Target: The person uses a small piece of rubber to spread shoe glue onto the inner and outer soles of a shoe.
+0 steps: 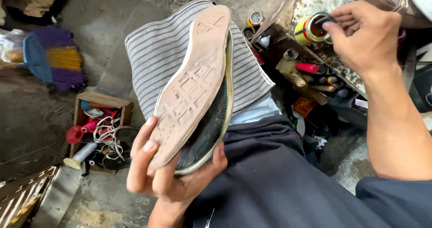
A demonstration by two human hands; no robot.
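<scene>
Gripping the upturned shoe (198, 88) from below, left hand (173, 174); right hand (366, 36) pinches a brush handle (325, 21) over the glue tin (310, 30).

Cobbler's floor workshop: thread spools box (96, 133), glue tin (310, 29)

Bare forearms, dark navy trousers (279, 178), no sleeves.
</scene>
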